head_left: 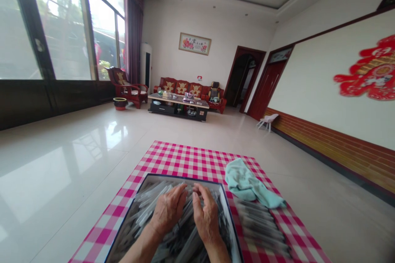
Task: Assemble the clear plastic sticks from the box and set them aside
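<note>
A dark shallow box lies on a red-and-white checked cloth and is filled with several grey, stick-like pieces, blurred. Both hands rest in the box, side by side. My left hand lies palm down on the pieces with its fingers curled at the tips. My right hand sits beside it, fingers bent and pressed together over the pieces. What the fingertips grip is blurred.
A light green cloth lies on the checked cloth right of the box, with a row of grey pieces below it. Glossy tiled floor surrounds the cloth. Far off stand a coffee table, red sofa and armchair.
</note>
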A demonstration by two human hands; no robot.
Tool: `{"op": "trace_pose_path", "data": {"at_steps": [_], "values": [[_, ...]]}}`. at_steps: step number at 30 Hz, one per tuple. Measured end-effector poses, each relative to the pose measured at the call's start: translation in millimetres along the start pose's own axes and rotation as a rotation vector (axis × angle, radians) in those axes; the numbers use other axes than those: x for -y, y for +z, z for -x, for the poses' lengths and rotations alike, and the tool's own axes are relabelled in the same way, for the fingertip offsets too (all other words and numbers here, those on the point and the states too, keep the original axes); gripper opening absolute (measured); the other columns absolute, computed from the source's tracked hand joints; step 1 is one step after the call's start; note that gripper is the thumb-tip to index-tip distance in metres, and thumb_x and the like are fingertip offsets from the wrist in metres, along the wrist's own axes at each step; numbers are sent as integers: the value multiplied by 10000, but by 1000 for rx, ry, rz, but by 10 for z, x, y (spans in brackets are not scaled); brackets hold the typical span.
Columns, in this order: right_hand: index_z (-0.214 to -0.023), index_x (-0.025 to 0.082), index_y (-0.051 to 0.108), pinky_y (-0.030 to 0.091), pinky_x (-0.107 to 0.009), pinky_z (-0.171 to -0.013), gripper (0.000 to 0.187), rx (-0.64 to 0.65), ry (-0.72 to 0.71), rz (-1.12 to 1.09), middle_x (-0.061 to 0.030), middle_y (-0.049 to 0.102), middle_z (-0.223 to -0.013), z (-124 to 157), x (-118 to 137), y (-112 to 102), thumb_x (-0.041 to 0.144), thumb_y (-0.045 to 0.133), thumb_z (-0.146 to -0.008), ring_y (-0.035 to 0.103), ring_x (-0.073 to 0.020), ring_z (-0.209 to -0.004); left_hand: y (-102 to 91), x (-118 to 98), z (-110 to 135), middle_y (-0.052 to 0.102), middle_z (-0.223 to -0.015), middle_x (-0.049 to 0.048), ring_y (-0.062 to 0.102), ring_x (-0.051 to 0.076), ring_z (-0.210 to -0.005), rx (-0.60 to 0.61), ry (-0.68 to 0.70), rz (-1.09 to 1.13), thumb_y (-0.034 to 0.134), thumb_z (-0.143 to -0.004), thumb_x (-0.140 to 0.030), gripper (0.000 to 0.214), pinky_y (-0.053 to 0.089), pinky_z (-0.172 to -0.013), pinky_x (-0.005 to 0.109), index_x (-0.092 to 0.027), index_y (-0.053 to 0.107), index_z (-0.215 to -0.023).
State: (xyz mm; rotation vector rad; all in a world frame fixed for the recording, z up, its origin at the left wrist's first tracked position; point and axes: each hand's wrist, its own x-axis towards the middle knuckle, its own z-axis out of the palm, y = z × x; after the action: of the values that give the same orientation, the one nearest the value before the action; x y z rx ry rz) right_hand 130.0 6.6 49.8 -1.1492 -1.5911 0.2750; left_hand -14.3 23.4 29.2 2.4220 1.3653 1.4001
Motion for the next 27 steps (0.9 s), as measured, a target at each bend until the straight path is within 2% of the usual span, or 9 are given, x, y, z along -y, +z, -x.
{"op": "trace_pose_path", "data": {"at_steps": [3, 8, 11, 13, 15, 17, 19, 23, 27], "values": [[-878, 193, 650, 515, -310, -744, 165, 57, -14, 16, -63, 680, -851, 1, 0, -42, 218, 487, -870, 642, -200, -813, 17, 53, -4, 719, -914, 40, 706, 175, -809, -51, -20, -28, 404, -959, -243, 191, 564, -691, 291, -209, 532, -1097], [-771, 205, 658, 462, -260, -745, 183, 426, -62, 27, -14, 654, -804, 155, 98, -6, 58, 551, -759, 623, -169, -803, 16, 136, -11, 715, -869, 40, 706, 184, -775, -143, -61, -64, 386, -964, -243, 186, 561, -650, 302, -210, 540, -1064], [-766, 210, 667, 448, -258, -764, 217, 543, -100, 42, -4, 658, -817, 227, 145, 43, 22, 577, -703, 618, -174, -838, -6, 166, -6, 714, -877, 39, 705, 180, -778, -173, -79, -76, 385, -966, -233, 185, 556, -644, 294, -214, 542, -1063], [-778, 207, 664, 451, -258, -746, 208, 513, -92, 47, -9, 651, -812, 194, 136, 24, 36, 552, -737, 617, -172, -820, -21, 174, -3, 712, -868, 40, 704, 181, -768, -177, -79, -81, 385, -967, -237, 184, 552, -641, 295, -211, 543, -1058], [-812, 200, 658, 459, -263, -727, 191, 405, -48, 55, -20, 645, -808, 100, 83, -62, 81, 509, -803, 617, -171, -791, -30, 173, -4, 703, -836, 35, 700, 182, -746, -172, -76, -82, 384, -968, -247, 183, 546, -629, 293, -210, 543, -1050], [-850, 191, 652, 470, -274, -722, 168, 286, 6, 71, -31, 647, -806, -10, -10, -208, 149, 490, -847, 622, -177, -775, -32, 163, -12, 690, -802, 23, 691, 175, -718, -156, -72, -80, 386, -967, -251, 174, 534, -609, 281, -216, 544, -1029], [-856, 188, 648, 479, -278, -707, 152, 242, 36, 97, -37, 655, -806, -89, -119, -387, 192, 497, -852, 628, -183, -761, -31, 146, -23, 678, -782, 7, 680, 162, -692, -132, -69, -76, 391, -965, -245, 161, 516, -595, 264, -223, 547, -999], [-811, 205, 659, 471, -268, -666, 144, 349, 43, 196, -20, 654, -770, -87, -271, -699, 182, 517, -826, 626, -177, -717, -29, 118, -37, 661, -756, -15, 653, 134, -656, -81, -65, -74, 401, -964, -235, 147, 478, -589, 239, -228, 545, -940], [-773, 194, 657, 458, -264, -665, 153, 425, 50, 253, -20, 640, -749, -5, -303, -856, 145, 515, -804, 621, -171, -702, -29, 114, -32, 597, -652, -27, 606, 121, -585, -51, -75, -97, 390, -973, -251, 210, 426, -558, 232, -221, 520, -812]]}}
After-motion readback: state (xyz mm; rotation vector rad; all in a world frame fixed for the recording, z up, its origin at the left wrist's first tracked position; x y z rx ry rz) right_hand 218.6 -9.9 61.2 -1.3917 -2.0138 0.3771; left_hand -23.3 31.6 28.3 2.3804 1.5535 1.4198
